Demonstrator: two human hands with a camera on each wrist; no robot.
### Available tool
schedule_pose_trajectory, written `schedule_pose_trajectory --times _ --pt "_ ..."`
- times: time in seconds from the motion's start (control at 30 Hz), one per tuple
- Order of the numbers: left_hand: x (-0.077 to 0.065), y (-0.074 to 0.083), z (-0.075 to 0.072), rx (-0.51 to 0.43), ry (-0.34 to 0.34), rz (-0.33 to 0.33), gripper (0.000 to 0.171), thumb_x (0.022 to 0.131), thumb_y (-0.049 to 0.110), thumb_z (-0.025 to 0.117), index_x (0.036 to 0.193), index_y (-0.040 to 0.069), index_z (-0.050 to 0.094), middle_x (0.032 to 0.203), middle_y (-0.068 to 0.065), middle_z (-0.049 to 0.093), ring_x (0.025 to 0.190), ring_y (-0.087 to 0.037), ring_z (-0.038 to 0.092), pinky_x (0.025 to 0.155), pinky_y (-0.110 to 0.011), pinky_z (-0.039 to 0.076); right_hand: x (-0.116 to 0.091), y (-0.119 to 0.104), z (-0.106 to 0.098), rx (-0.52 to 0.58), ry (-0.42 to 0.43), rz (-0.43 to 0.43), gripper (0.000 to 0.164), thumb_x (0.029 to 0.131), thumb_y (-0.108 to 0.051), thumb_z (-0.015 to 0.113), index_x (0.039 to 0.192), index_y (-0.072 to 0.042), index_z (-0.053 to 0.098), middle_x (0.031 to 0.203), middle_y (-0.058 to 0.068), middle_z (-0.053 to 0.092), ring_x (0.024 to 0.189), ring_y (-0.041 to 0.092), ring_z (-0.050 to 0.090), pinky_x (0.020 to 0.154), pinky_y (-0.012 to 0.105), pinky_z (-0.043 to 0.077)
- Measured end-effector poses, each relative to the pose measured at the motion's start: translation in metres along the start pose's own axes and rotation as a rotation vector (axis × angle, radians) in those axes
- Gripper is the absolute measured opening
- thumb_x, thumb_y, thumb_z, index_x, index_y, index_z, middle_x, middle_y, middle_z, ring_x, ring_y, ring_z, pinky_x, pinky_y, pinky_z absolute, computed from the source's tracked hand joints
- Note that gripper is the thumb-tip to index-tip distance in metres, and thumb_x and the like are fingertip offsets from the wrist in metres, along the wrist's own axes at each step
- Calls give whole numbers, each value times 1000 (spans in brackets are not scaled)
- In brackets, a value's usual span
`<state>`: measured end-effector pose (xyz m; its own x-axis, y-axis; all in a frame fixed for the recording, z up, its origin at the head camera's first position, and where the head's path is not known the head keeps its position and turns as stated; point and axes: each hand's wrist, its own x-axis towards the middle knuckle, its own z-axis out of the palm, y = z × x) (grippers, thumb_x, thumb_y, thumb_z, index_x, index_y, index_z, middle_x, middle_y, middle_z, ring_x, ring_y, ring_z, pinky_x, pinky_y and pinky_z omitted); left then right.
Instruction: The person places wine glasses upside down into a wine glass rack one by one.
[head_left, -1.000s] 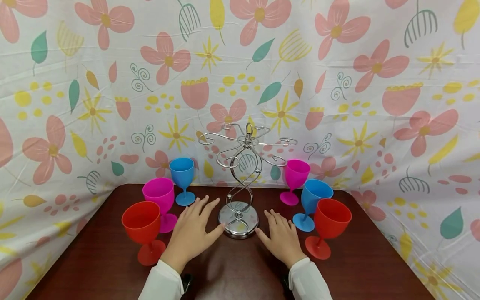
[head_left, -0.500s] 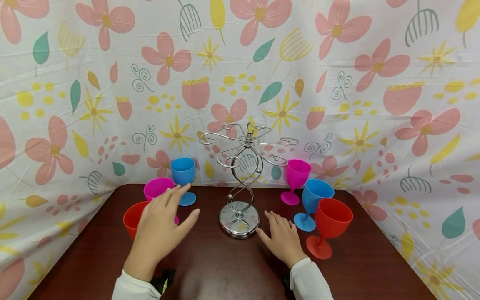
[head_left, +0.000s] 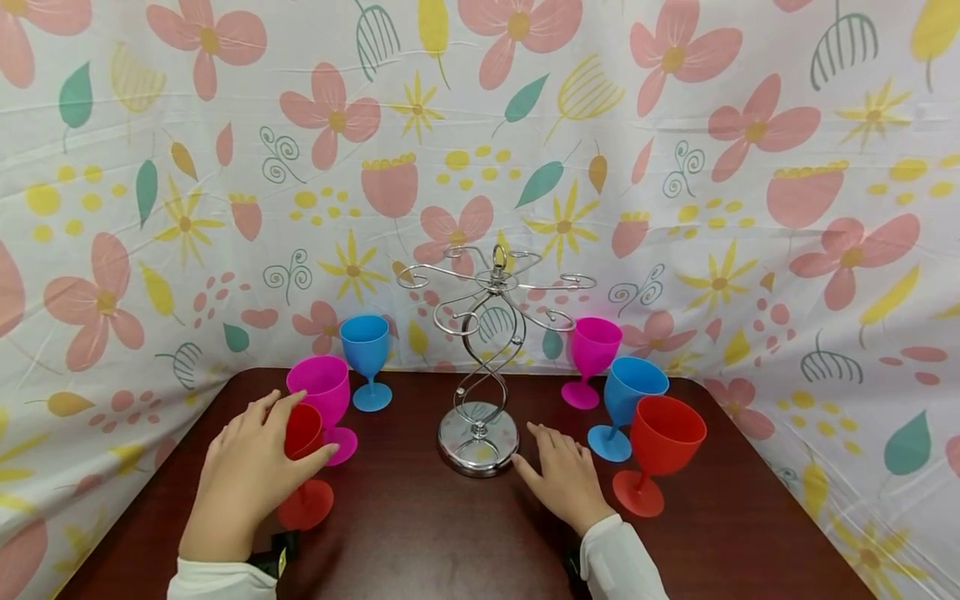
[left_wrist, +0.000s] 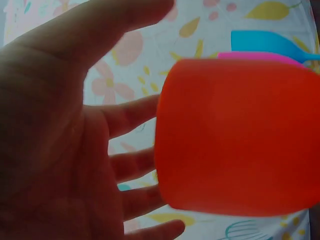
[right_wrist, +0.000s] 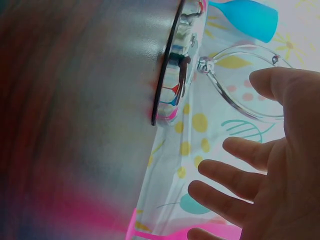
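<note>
At the near left of the head view, my left hand (head_left: 243,475) is spread around the left red goblet (head_left: 306,504), hiding part of its bowl. In the left wrist view that red goblet (left_wrist: 240,137) fills the right side; thumb and fingers stand apart, some fingers reaching behind the bowl. Whether they touch it I cannot tell. My right hand (head_left: 561,477) lies with extended fingers beside the round chrome base of a wire stand (head_left: 478,442), thumb close to its edge. In the right wrist view the same hand (right_wrist: 260,170) holds nothing.
On the left, a magenta goblet (head_left: 321,390) and a blue goblet (head_left: 366,346) stand behind the red one. Another magenta (head_left: 592,346), blue (head_left: 628,392) and red goblet (head_left: 663,437) line the right. A floral cloth (head_left: 480,183) hangs behind the dark wooden table (head_left: 450,542).
My left hand has moved from beside the stand's base leftward and nearer to me, arriving at the left red goblet. The right hand, the stand and the goblets have kept their places.
</note>
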<state>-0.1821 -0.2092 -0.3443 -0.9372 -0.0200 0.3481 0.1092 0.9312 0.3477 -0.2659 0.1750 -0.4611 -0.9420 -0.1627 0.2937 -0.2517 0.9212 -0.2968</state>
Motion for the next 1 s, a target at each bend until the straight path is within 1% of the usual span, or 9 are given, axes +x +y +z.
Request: schedule_pose_trajectory --times 0.13,0.33,0.43,0.5,0.6,0.67,0.73,0.8,1.0 --pt "-1 -2 -2 17 -19 30 79 79 52 80 136 2 57 134 -29 51 115 -51 49 89 -69 43 -1 0 -1 13 -2 4 65 93 -47 67 144 -9 52 143 15 54 130 37 48 104 65 35" --pt "0 -1 -2 -6 -40 22 65 79 38 84 128 0 64 131 -26 53 117 -49 46 86 -65 48 -1 -1 -3 22 4 -1 64 94 -46 67 144 -9 53 142 15 54 130 37 49 103 64 36" --pt "0 0 -3 -22 -54 18 53 80 31 84 121 0 69 128 -24 56 115 -46 49 85 -62 51 -1 -1 -2 23 -2 1 63 94 -45 67 144 -9 53 143 15 54 130 37 49 103 64 37" --pt "1 0 -5 -32 -83 3 48 81 29 84 118 2 71 122 -22 61 110 -44 54 82 -62 52 -1 -1 -2 25 -2 1 62 94 -44 67 144 -9 53 143 14 54 129 36 49 103 63 37" --pt "2 1 -7 -42 -135 -22 36 84 28 81 113 8 75 107 -14 70 97 -38 62 76 -60 54 -1 -1 -2 28 0 -3 62 94 -44 67 144 -9 53 143 14 54 129 36 49 103 63 38" --pt "2 2 -9 -43 -164 -36 31 85 29 80 110 11 77 98 -9 72 88 -34 63 70 -57 55 -1 -1 -2 30 3 -6 61 94 -43 67 144 -9 53 143 14 54 129 36 49 102 62 38" --pt "1 2 -9 -42 -170 -34 25 87 29 79 107 14 78 92 -5 72 83 -30 64 66 -54 55 -1 -1 -2 31 6 -9 61 94 -43 67 143 -9 53 142 14 54 128 36 50 102 62 39" --pt "0 3 -10 -43 -167 -32 23 88 28 78 105 15 79 91 -4 73 80 -29 64 64 -52 54 -1 -1 -2 30 7 -9 61 94 -43 67 143 -9 54 142 14 55 128 36 50 102 62 39" --pt "-1 5 -12 -26 -137 -25 23 90 27 75 109 14 78 95 -7 74 79 -34 66 65 -55 54 -1 -1 -2 28 16 -13 59 94 -42 68 142 -9 55 140 13 56 127 35 52 101 62 39"
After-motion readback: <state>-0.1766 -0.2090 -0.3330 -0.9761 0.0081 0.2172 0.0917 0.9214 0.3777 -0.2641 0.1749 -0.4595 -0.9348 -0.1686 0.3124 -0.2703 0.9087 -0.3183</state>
